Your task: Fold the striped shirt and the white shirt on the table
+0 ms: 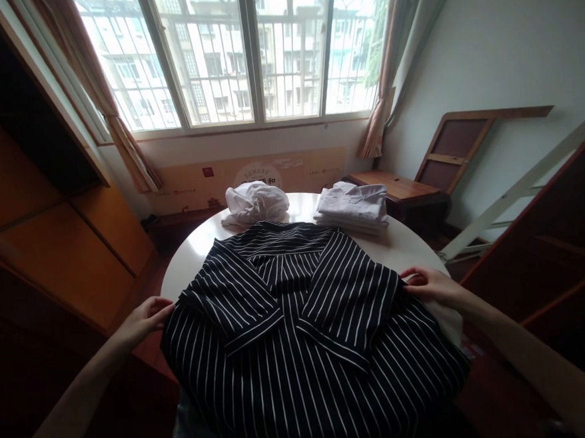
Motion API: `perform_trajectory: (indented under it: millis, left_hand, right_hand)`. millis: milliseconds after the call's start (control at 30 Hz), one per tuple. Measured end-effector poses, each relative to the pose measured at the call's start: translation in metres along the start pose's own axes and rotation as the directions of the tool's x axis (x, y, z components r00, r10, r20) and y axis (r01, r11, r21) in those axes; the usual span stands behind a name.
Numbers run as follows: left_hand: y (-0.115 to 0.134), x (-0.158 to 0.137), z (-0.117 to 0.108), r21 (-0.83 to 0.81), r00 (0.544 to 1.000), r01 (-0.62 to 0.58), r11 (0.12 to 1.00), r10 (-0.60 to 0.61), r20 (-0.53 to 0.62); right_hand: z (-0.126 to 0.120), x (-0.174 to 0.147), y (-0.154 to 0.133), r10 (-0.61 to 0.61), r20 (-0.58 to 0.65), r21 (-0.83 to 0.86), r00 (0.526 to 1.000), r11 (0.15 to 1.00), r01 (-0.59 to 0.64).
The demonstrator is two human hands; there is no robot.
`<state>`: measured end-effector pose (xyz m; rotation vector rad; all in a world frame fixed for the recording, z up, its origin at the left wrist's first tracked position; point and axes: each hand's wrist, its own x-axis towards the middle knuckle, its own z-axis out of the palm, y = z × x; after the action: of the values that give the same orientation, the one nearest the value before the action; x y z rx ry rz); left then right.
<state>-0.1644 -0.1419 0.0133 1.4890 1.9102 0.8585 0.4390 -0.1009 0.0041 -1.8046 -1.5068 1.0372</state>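
Observation:
A black shirt with white stripes (292,352) lies spread over the round white table (185,256), its collar end toward the window and both short sleeves folded inward across the body. The lower part hangs over the near edge toward me. At the shirt's left edge, my left hand (146,317) pinches the fabric between thumb and fingers. On the opposite side my right hand (430,285) grips the right edge in the same way. Behind the collar sit a crumpled white cloth (256,201) and, to its right, a stack of folded white garments (352,207).
Beyond the table a long printed box or panel (185,186) stands under the barred window (251,55). A wooden bench (395,188) and a white ladder (521,193) are at the right. Orange cabinets (64,248) line the left.

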Motion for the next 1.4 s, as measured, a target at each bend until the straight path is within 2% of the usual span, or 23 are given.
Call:
perform_trajectory:
  millis: [100, 167, 267, 433, 600, 700, 767, 867, 967, 1067, 1267, 1400]
  left_hand:
    - [0.002, 0.007, 0.004, -0.127, 0.990, 0.060, 0.990, -0.043, 0.134]
    - [0.002, 0.011, 0.009, -0.132, 0.992, 0.045, 0.990, -0.029, 0.121]
    - [0.002, 0.018, 0.016, -0.116, 0.998, 0.012, 0.993, -0.004, 0.065]
    - [0.005, 0.026, 0.025, -0.049, 1.000, 0.001, 0.999, -0.001, 0.015]
    - [0.009, 0.028, 0.028, -0.014, 1.000, -0.011, 1.000, 0.010, -0.019]
    - [0.011, 0.027, 0.025, -0.048, 1.000, -0.012, 0.999, 0.011, -0.026]
    - [0.012, 0.025, 0.022, -0.148, 0.998, 0.052, 0.988, -0.049, 0.028]
    - [0.012, 0.022, 0.017, -0.324, 0.970, 0.181, 0.929, -0.114, 0.213]
    - [0.013, 0.017, 0.014, -0.414, 0.935, 0.228, 0.881, -0.080, 0.345]
    - [0.018, 0.011, 0.012, -0.428, 0.917, 0.254, 0.868, -0.075, 0.392]
    - [0.041, -0.001, 0.014, -0.295, 0.922, 0.199, 0.935, -0.076, 0.381]
    - [0.037, 0.005, 0.017, -0.246, 0.965, 0.108, 0.963, -0.041, 0.260]
  right_hand:
    - [0.010, -0.006, -0.006, -0.098, -0.132, -0.264, 0.986, 0.963, 0.060]
    - [0.016, -0.010, -0.011, -0.140, -0.196, -0.387, 0.971, 0.920, 0.054]
    - [0.022, -0.013, -0.014, -0.167, -0.232, -0.451, 0.958, 0.891, 0.046]
    - [0.021, -0.008, -0.010, -0.191, -0.260, -0.448, 0.947, 0.892, 0.057]
    - [0.023, -0.013, -0.013, -0.165, -0.311, -0.400, 0.936, 0.916, 0.028]
    - [0.025, -0.019, -0.017, -0.172, -0.345, -0.361, 0.923, 0.932, 0.038]
    - [0.025, -0.021, -0.017, -0.175, -0.347, -0.327, 0.921, 0.943, 0.056]
    - [0.021, -0.016, -0.013, -0.178, -0.324, -0.262, 0.929, 0.961, 0.093]
    - [0.015, -0.007, -0.005, -0.205, -0.306, -0.232, 0.930, 0.963, 0.136]
    - [0.009, -0.002, 0.002, -0.224, -0.274, -0.247, 0.935, 0.956, 0.157]
    - [0.007, -0.010, 0.006, -0.156, -0.262, -0.306, 0.952, 0.949, 0.071]
    - [0.003, -0.013, 0.005, -0.181, -0.221, -0.261, 0.958, 0.958, 0.120]
